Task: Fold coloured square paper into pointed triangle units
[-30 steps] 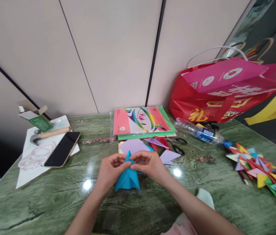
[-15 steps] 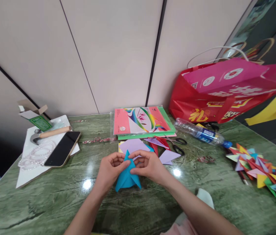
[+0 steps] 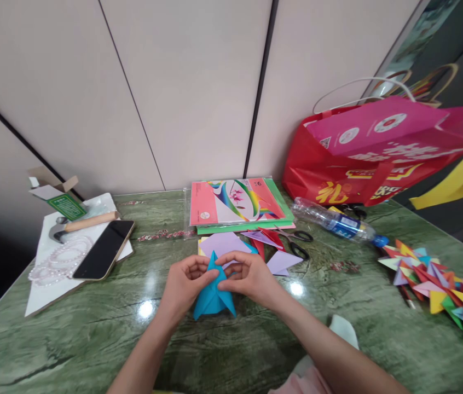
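Head view, blue paper (image 3: 214,302), pointed, creased; seemingly layered

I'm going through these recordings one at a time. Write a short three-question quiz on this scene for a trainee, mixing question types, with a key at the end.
1. Multiple choice: what do the left hand and the right hand both hold?
A) the phone
B) folded blue paper
C) the hammer

2. True or false: the plastic bottle lies on its side.

3. Fill in the missing word: the scissors have ____ handles.

Key: 1. B; 2. True; 3. black
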The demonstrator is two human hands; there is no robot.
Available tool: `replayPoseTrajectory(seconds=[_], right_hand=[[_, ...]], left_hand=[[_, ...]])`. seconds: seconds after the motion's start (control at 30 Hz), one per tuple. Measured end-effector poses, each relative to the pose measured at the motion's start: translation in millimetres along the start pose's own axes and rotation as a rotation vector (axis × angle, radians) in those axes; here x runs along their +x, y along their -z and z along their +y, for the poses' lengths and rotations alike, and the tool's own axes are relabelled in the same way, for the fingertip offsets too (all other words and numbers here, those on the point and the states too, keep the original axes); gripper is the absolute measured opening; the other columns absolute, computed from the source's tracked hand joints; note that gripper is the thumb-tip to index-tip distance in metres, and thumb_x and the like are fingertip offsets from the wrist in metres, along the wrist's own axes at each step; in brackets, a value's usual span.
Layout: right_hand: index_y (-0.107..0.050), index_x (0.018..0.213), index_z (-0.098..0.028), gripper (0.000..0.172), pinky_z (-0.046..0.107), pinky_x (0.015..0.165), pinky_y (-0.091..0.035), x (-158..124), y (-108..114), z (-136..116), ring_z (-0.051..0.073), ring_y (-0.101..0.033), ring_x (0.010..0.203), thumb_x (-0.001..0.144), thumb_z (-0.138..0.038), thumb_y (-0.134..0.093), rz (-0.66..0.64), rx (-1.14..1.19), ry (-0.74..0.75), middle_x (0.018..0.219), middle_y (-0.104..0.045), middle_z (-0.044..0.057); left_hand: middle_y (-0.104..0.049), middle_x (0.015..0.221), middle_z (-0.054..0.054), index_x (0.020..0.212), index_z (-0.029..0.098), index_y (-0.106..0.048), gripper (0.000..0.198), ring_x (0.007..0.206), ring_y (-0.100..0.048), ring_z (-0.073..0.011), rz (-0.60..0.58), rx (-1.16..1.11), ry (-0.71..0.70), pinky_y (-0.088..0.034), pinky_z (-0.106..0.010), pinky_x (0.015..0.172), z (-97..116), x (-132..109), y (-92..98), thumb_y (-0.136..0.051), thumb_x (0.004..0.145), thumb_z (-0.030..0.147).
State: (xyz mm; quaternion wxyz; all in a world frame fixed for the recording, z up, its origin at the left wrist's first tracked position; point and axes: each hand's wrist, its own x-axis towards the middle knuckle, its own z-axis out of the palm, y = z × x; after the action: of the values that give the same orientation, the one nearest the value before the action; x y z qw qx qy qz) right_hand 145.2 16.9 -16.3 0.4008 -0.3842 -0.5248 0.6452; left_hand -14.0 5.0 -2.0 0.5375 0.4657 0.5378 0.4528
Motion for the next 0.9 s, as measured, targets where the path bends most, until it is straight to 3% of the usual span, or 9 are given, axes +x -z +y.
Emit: replayPoseTrajectory(seconds=[0.37,0.5,0.6,0.9], right_hand=[[-0.063,0.086,-0.017,0.040,0.023,0.057,-0.048,0.8,0.5,1.7,0.011,-0.056,0.065,0.049,-0.021,-0.079,0.002,-0.033,0.011,0.081,-0.063,0.002],[-0.062,0.081,-0.017,0.030,0.022,0.055,-0.047,1.8,0.0,1.3,0.010,-0.057,0.063,0.056,-0.027,-0.075,0.041,-0.019,0.022,0.081,-0.062,0.001],[-0.061,0.078,-0.017,0.025,0.021,0.053,-0.046,3.8,0.1,1.7,0.009,-0.056,0.059,0.061,-0.031,-0.072,0.079,0.023,0.011,0.072,-0.062,0.000],[-0.067,0.071,-0.017,0.026,0.025,0.056,-0.048,4.8,4.0,4.0,0.011,-0.056,0.058,0.058,-0.039,-0.074,0.107,0.083,-0.030,0.064,-0.063,-0.001]], left_hand=[[-0.066,0.060,-0.001,0.070,0.014,-0.063,0.025,0.057,-0.062,-0.0132,0.014,0.001,0.028,-0.049,-0.021,0.054,-0.6,0.0,-0.6,-0.077,0.051,0.022],[-0.066,0.060,-0.001,0.070,0.014,-0.063,0.026,0.056,-0.062,-0.0140,0.021,0.011,0.017,-0.049,-0.022,0.054,-0.8,-0.1,-1.1,-0.078,0.049,0.022],[-0.067,0.062,-0.001,0.071,0.014,-0.064,0.025,0.058,-0.062,-0.0140,-0.011,0.026,0.014,-0.049,-0.023,0.056,1.0,-1.7,-2.9,-0.076,0.051,0.021],[-0.066,0.061,0.001,0.081,0.018,-0.055,0.027,0.061,-0.063,-0.0162,-0.072,0.099,-0.048,-0.046,-0.024,0.058,-1.9,-4.7,-6.9,-0.070,0.060,0.020]])
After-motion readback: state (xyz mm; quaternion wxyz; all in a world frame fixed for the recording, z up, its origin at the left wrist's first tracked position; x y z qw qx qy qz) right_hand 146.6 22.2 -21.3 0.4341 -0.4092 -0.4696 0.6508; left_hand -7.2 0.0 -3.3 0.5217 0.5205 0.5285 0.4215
